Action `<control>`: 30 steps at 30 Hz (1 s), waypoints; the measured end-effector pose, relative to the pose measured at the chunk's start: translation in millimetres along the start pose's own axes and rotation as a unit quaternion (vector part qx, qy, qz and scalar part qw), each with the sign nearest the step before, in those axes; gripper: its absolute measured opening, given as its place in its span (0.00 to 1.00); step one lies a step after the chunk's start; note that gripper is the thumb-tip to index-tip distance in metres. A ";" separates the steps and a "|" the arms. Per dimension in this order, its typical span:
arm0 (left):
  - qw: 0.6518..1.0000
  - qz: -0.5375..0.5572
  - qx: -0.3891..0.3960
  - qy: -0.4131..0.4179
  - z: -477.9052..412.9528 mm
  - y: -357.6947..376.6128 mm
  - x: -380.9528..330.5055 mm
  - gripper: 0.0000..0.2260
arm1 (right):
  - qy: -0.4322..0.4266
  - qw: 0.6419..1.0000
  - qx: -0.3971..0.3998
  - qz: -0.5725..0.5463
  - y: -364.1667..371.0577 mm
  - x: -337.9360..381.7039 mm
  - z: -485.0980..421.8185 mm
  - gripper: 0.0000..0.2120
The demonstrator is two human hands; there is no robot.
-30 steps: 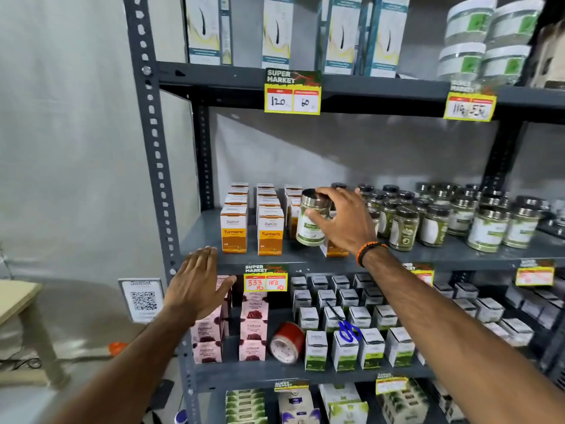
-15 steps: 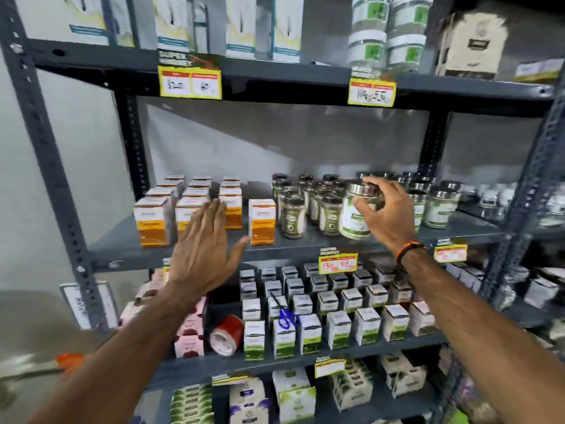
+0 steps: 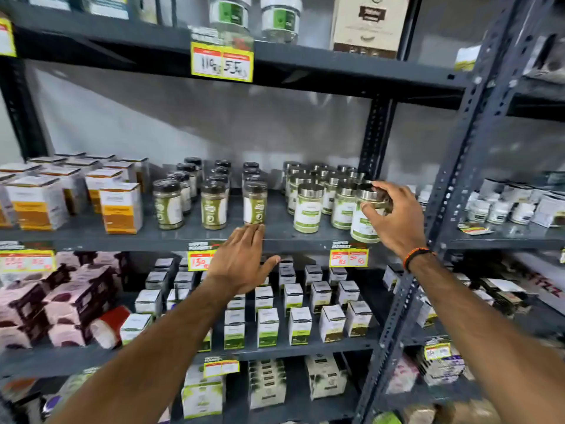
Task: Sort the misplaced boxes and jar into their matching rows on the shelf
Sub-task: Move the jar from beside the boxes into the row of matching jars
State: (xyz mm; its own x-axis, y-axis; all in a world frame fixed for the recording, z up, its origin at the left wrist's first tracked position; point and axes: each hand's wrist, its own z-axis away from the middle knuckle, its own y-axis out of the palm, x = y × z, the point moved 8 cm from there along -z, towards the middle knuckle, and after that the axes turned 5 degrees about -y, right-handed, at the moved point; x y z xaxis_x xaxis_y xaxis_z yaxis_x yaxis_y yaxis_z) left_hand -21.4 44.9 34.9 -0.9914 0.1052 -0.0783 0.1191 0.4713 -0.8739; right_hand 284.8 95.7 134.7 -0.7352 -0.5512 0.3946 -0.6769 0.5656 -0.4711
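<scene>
Steel-lidded jar (image 3: 364,220): your right hand (image 3: 394,220) grips it around the lid and shoulder, at the front right end of the silver-lid row (image 3: 318,194).
Contact: its base sits at the middle shelf (image 3: 281,237) edge; set down or just above, hard to tell.
Left hand (image 3: 241,261): open, flat, holding nothing, before the shelf lip, below the dark-lid jars (image 3: 211,194).
Orange boxes (image 3: 120,206): far left, same shelf.

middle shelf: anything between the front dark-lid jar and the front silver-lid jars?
Bare shelf separates the nearest dark-lid jar from the front silver-lid jar in the head view; no product sits there.
</scene>
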 end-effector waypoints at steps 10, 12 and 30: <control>0.999 -0.038 0.018 0.010 -33.8 36.9 -15.5 0.35 | 0.047 0.999 -0.007 -0.006 3.8 -71.9 -19.2 0.26; 0.999 -0.049 0.003 0.015 -35.1 39.9 -14.8 0.35 | 0.063 0.998 -0.003 0.007 8.6 -81.4 -20.7 0.26; 0.995 -0.089 -0.032 -0.012 -37.1 56.2 -22.6 0.37 | 0.188 0.978 0.080 -0.045 47.9 -132.2 1.2 0.52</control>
State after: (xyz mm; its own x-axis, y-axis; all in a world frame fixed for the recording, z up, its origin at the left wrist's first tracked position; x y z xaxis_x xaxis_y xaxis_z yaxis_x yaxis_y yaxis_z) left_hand 9.8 101.5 5.4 -0.9980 -0.0059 0.0632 -0.0565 0.5356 -0.8426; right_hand 349.6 194.9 59.0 -0.6544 -0.3128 0.6884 -0.7475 0.4047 -0.5267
